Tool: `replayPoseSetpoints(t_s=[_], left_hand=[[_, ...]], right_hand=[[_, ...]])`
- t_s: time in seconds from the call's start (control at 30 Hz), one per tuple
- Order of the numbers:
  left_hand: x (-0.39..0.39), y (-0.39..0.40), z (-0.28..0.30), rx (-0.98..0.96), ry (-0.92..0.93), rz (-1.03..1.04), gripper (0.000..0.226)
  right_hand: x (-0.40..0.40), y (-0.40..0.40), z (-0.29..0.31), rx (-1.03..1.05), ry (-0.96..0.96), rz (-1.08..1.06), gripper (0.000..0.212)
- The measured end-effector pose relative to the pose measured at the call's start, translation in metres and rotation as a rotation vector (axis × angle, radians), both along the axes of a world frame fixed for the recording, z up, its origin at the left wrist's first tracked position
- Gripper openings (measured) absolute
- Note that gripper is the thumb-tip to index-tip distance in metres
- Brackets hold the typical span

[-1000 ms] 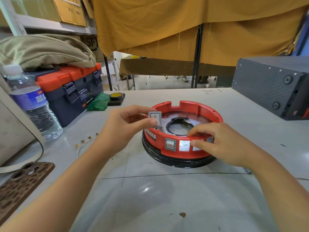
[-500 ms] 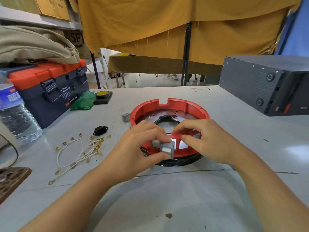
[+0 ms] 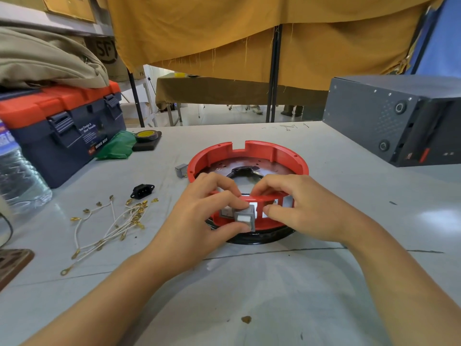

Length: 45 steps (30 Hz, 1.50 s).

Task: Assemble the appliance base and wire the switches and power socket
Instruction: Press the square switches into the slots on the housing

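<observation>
The red round appliance base (image 3: 279, 156) sits on a black ring in the middle of the table. My left hand (image 3: 199, 221) pinches a grey square switch (image 3: 245, 218) against the base's front wall, right at a rectangular cutout. Another grey switch sits in the wall just left of it, partly hidden by my fingers. My right hand (image 3: 299, 208) grips the base's front rim, thumb outside and fingers inside. A spare grey switch (image 3: 181, 170) lies left of the base. The black power socket (image 3: 142, 191) and a bundle of white wires (image 3: 112, 226) with gold terminals lie further left.
A navy and orange toolbox (image 3: 62, 128) with a beige bag on top stands at back left, a water bottle (image 3: 17, 178) beside it. A green cloth and yellow tape roll (image 3: 146, 136) lie behind the socket. A dark grey metal box (image 3: 394, 121) stands at back right.
My left hand has brought the grey switch down from above the base to its front wall. My right hand has stayed on the front rim. The camera view shifted right and closer.
</observation>
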State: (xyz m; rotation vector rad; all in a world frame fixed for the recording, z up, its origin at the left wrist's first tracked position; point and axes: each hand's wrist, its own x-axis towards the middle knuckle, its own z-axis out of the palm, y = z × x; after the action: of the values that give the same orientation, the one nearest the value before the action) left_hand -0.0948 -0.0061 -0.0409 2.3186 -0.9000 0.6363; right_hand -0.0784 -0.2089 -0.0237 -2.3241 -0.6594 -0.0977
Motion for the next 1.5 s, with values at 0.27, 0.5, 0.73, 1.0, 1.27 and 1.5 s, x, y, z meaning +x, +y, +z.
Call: replayPoseSetpoints(t_s=[0.27,0.5,0.73,1.0,1.27,1.5], left_hand=[[0.002,-0.007,-0.003,0.01,-0.038,0.014,0.023],[0.001,-0.006,-0.002,0.034,-0.025,0.041,0.023],[-0.001,-0.007,0.002,0.039,-0.023,0.039,0.023],[-0.001,-0.008,0.006,0.129,-0.059,0.056,0.021],[0.002,-0.007,0.005,0.127,-0.066,0.04,0.016],[0.009,0.002,0.004,0.01,0.085,0.014,0.03]], right_hand=[[0.001,0.0,-0.001,-0.015,0.016,0.002,0.022],[0.001,0.0,0.0,-0.018,0.028,0.007,0.021],[-0.001,-0.001,0.0,-0.019,0.048,0.003,0.025],[-0.003,0.001,0.004,-0.024,0.059,-0.01,0.026],[-0.002,0.001,0.002,-0.047,0.048,-0.011,0.022],[0.0,0.0,0.0,-0.056,0.003,-0.037,0.017]])
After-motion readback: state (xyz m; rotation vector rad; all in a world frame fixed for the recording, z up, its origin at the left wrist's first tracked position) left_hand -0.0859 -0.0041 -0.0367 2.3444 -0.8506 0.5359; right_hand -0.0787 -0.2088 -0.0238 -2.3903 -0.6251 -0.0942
